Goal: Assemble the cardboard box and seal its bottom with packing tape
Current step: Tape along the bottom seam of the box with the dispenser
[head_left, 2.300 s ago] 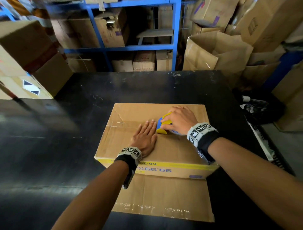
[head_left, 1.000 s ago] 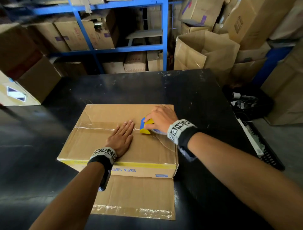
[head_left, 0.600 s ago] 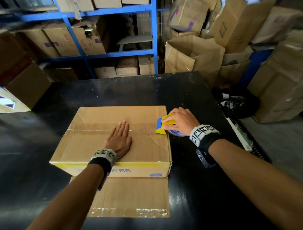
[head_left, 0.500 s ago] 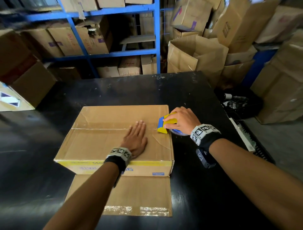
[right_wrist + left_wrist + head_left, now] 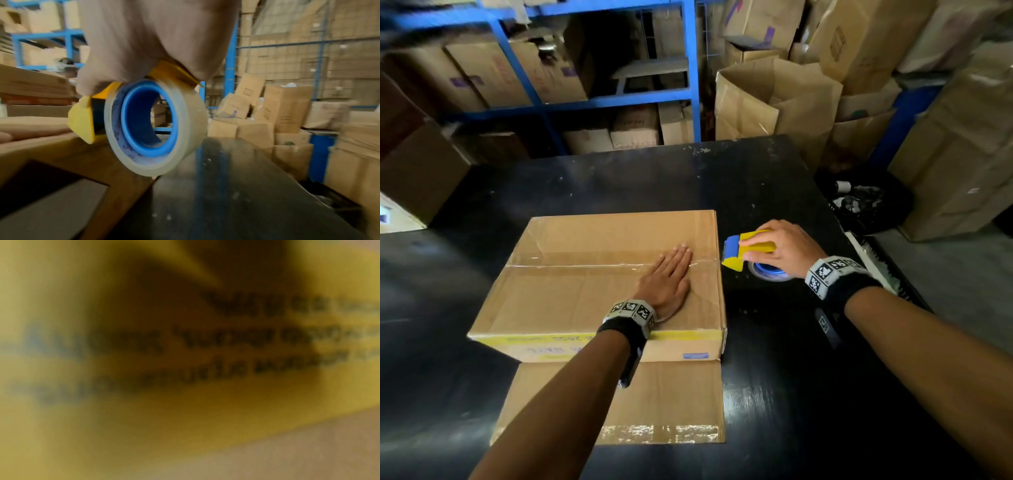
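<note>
Person taping the bottom seam of a cardboard box on a black desk.

The box lies on the desk; the left hand presses flat on the taped seam, likely steadying it. The right hand grips the tape dispenser just past the box's right edge. Blue print on the yellow side is unreadable.
</note>
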